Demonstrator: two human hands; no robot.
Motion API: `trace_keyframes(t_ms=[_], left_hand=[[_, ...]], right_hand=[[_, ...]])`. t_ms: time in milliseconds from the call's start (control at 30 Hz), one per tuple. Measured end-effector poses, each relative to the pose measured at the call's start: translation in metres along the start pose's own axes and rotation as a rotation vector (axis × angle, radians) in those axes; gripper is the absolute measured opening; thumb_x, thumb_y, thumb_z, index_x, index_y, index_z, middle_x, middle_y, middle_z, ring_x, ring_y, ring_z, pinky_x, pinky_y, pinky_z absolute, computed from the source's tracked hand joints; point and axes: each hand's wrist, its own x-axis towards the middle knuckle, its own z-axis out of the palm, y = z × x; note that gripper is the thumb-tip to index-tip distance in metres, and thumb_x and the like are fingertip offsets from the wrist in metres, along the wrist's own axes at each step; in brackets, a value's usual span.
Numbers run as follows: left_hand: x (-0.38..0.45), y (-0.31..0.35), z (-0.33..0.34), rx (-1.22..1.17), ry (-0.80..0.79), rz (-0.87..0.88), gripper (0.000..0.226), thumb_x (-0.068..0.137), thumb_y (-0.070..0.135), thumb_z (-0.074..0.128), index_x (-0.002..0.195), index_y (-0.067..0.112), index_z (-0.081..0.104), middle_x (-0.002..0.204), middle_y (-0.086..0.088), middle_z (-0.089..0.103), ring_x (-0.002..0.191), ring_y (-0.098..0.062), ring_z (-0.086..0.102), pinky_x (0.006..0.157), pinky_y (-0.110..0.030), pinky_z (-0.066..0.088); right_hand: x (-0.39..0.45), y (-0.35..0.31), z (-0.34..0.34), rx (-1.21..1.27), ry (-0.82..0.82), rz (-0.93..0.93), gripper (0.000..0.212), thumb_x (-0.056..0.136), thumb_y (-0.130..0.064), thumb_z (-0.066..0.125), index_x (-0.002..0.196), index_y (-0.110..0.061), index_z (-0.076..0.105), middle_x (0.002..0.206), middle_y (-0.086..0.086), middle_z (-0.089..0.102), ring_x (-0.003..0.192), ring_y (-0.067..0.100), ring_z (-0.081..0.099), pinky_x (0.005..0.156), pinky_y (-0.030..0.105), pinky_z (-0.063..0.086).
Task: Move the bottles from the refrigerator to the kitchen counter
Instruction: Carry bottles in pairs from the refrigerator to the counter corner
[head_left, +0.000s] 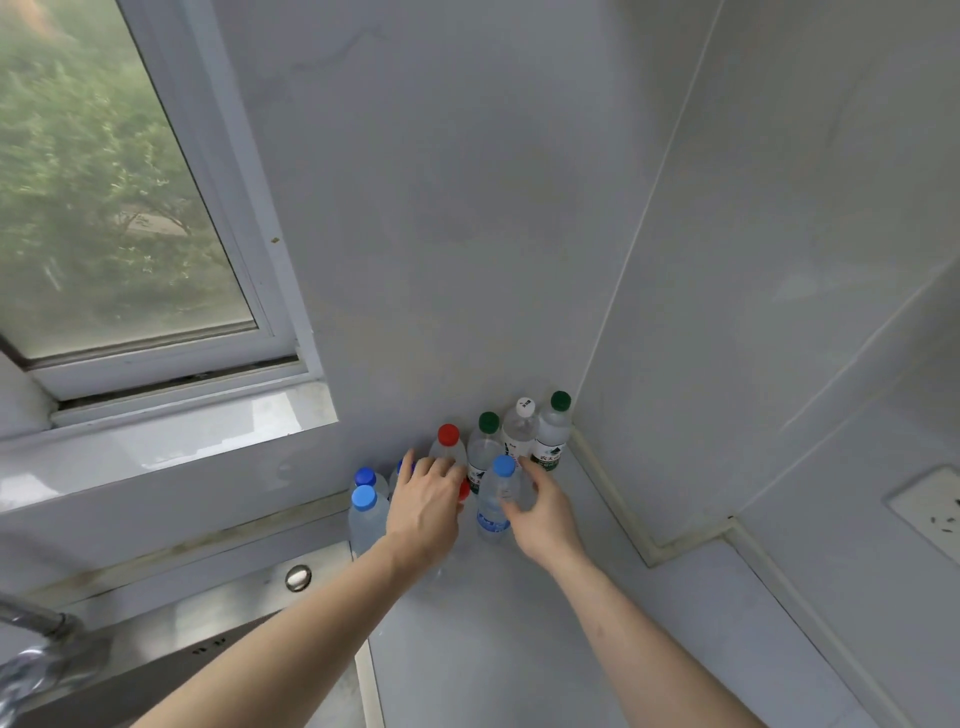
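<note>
Head view is looking down into the corner of a pale grey kitchen counter (519, 649), where a cluster of clear plastic water bottles is standing upright against the wall. The right hand (543, 514) is wrapping its fingers round a blue-capped clear bottle (496, 501) at the front. The left hand (426, 512) is curling over a red-capped bottle (464, 489), mostly hiding it. Behind them a taller red-capped bottle (448, 441), two green-capped ones and a white-capped one are lining up; a stainless steel sink (208, 623) is sitting to the left.
</note>
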Motion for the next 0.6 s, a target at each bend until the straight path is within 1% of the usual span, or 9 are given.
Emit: trace_keyframes(t_ms=[33,100,200,267,300,367,433,600], left_hand=[[-0.011,0.0,-0.004,-0.029,0.029,0.012,0.048,0.097,0.024,0.063,0.143,0.025,0.052,0.149,0.001,0.051,0.141,-0.026,0.042,0.128,-0.048,0.01],[-0.039,-0.004,-0.009,-0.105,0.093,0.04,0.053,0.093,0.023,0.068,0.144,0.026,0.053,0.15,0.001,0.051,0.143,-0.025,0.042,0.127,-0.047,0.01],[-0.089,-0.011,-0.018,-0.175,0.118,0.039,0.056,0.089,0.026,0.071,0.142,0.029,0.055,0.15,0.004,0.051,0.142,-0.023,0.043,0.127,-0.049,0.016],[-0.124,-0.016,-0.025,-0.218,0.105,0.009,0.054,0.09,0.03,0.07,0.142,0.03,0.056,0.151,0.006,0.05,0.142,-0.022,0.042,0.125,-0.048,0.022],[-0.14,-0.019,-0.028,-0.248,0.099,-0.003,0.053,0.09,0.03,0.071,0.141,0.03,0.057,0.151,0.007,0.05,0.141,-0.022,0.044,0.123,-0.046,0.027],[-0.171,-0.024,-0.033,-0.304,0.086,-0.022,0.05,0.089,0.031,0.072,0.138,0.03,0.059,0.149,0.008,0.051,0.137,-0.021,0.046,0.117,-0.041,0.036],[-0.197,-0.028,-0.035,-0.344,0.054,-0.046,0.049,0.09,0.033,0.071,0.138,0.032,0.059,0.151,0.011,0.049,0.138,-0.018,0.045,0.115,-0.037,0.038],[-0.237,-0.028,-0.038,-0.386,0.022,-0.033,0.049,0.092,0.035,0.071,0.139,0.036,0.056,0.152,0.015,0.046,0.139,-0.015,0.042,0.117,-0.037,0.037]], right_hand=[[-0.01,0.003,-0.001,0.002,0.021,-0.008,0.06,0.094,-0.009,0.072,0.149,-0.02,0.051,0.138,-0.013,0.055,0.13,0.004,0.049,0.101,0.014,0.033],[-0.033,0.009,-0.001,0.003,0.038,0.0,0.063,0.092,-0.008,0.074,0.149,-0.022,0.051,0.139,-0.015,0.054,0.136,0.007,0.049,0.103,0.013,0.033],[-0.073,0.019,-0.002,-0.036,0.023,-0.009,0.062,0.091,-0.01,0.074,0.147,-0.025,0.052,0.154,-0.008,0.047,0.143,0.008,0.042,0.113,0.019,0.031],[-0.1,0.024,-0.002,-0.058,0.006,-0.024,0.057,0.091,-0.011,0.073,0.142,-0.03,0.056,0.158,-0.01,0.039,0.148,0.007,0.037,0.115,0.018,0.028],[-0.114,0.025,-0.001,-0.056,-0.001,-0.027,0.055,0.091,-0.012,0.073,0.141,-0.032,0.057,0.159,-0.012,0.037,0.148,0.006,0.036,0.116,0.02,0.03],[-0.141,0.028,0.003,-0.043,-0.024,-0.04,0.055,0.091,-0.014,0.072,0.14,-0.036,0.058,0.161,-0.016,0.034,0.148,0.003,0.035,0.121,0.029,0.033],[-0.165,0.029,0.007,-0.043,-0.05,-0.043,0.055,0.093,-0.017,0.072,0.14,-0.039,0.056,0.162,-0.019,0.033,0.148,0.0,0.034,0.123,0.035,0.033],[-0.211,0.029,0.009,-0.058,-0.074,-0.021,0.056,0.094,-0.022,0.07,0.143,-0.041,0.053,0.161,-0.024,0.03,0.148,-0.001,0.033,0.124,0.036,0.033]])
